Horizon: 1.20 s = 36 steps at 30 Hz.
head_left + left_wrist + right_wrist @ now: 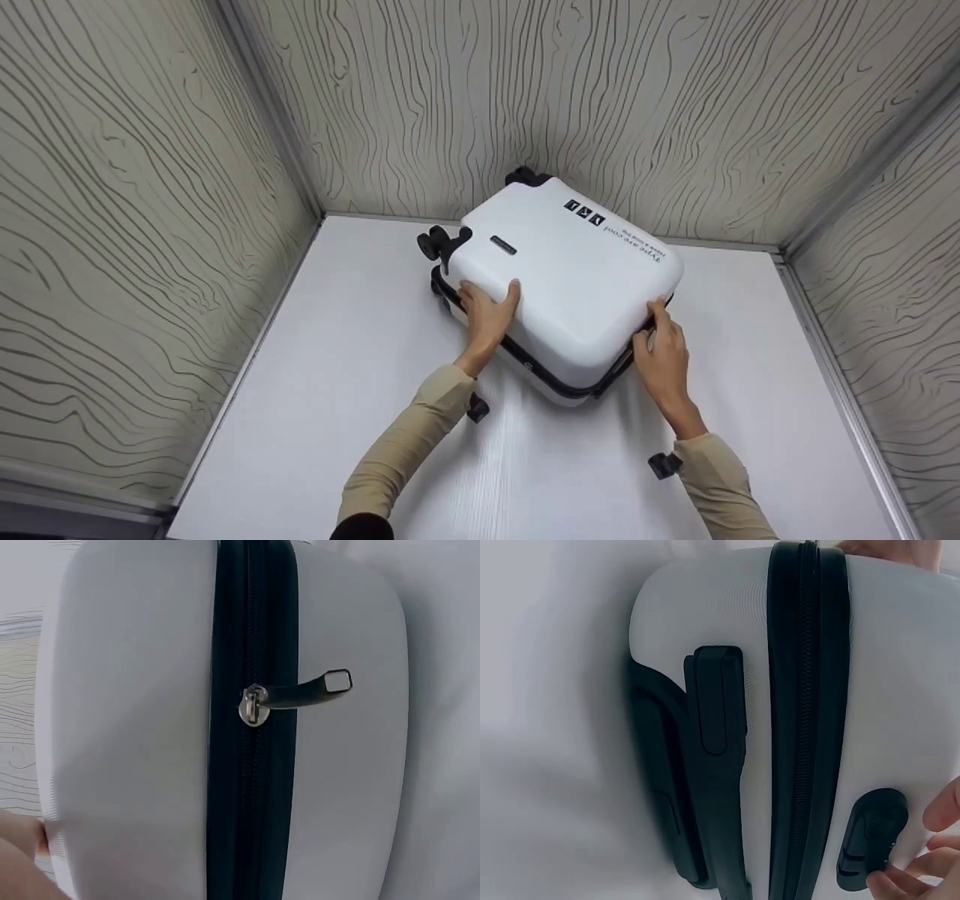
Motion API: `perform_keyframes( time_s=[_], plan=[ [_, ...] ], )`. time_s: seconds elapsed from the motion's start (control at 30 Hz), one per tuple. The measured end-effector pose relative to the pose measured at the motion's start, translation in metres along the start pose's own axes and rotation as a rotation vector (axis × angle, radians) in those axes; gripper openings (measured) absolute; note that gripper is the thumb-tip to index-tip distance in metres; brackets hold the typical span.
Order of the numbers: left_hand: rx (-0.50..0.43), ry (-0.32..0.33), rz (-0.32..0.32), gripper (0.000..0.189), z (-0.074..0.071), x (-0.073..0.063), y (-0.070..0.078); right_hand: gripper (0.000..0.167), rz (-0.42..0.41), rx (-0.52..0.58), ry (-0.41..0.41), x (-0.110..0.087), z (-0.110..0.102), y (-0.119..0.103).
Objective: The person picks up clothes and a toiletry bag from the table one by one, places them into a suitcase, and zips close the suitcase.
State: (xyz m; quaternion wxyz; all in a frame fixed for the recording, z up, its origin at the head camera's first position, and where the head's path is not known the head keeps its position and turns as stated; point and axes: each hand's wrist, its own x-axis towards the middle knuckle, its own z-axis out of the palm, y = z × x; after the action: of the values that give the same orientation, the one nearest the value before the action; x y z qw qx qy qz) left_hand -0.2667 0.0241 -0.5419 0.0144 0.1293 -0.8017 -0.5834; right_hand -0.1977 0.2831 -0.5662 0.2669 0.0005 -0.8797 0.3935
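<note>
A white hard-shell suitcase (570, 277) lies flat on the white table, its printed face up. My left hand (487, 311) rests on the near left side, thumb at the top edge and fingers spread along the side wall. At the right end is my right hand (664, 352), with fingertips at a black combination lock (871, 840). A black zipper band (808, 727) circles the case; its metal slider (254, 706) and pull tab (311, 692) show in the left wrist view. Beside the band is a black carry handle (717, 712).
Black wheels (435, 241) stick out at the suitcase's far left end. The white table (352, 337) extends around the case. Wood-grain patterned panels (450, 97) stand behind and on both sides, with metal strips (270, 112) at the corners.
</note>
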Motion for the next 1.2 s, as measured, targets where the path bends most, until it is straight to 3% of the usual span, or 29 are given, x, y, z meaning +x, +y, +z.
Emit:
perform_keyframes(
  time_s=[0.27,0.5,0.7,0.87,1.07,1.2],
  plan=[
    [0.097,0.088,0.03,0.107,-0.013,0.013,-0.006,0.056,-0.025,-0.003,-0.02,-0.008,-0.001,-0.002],
    [0.045,0.135,0.125,0.088,-0.032,0.039,-0.013,0.055,-0.042,-0.02,-0.021,-0.017,0.001,-0.009],
    [-0.034,0.089,0.165,0.082,-0.046,0.06,-0.017,0.056,-0.057,-0.025,-0.049,-0.025,0.001,-0.015],
    [-0.046,0.065,0.217,0.074,-0.053,0.07,-0.019,0.056,-0.092,-0.023,-0.059,-0.033,0.0,-0.02],
    [-0.04,0.037,0.266,0.068,-0.056,0.073,-0.023,0.056,-0.163,-0.049,-0.033,-0.036,0.002,-0.023],
    [-0.021,0.043,0.292,0.068,-0.056,0.073,-0.024,0.056,-0.157,-0.048,-0.031,-0.034,0.001,-0.022]
  ],
)
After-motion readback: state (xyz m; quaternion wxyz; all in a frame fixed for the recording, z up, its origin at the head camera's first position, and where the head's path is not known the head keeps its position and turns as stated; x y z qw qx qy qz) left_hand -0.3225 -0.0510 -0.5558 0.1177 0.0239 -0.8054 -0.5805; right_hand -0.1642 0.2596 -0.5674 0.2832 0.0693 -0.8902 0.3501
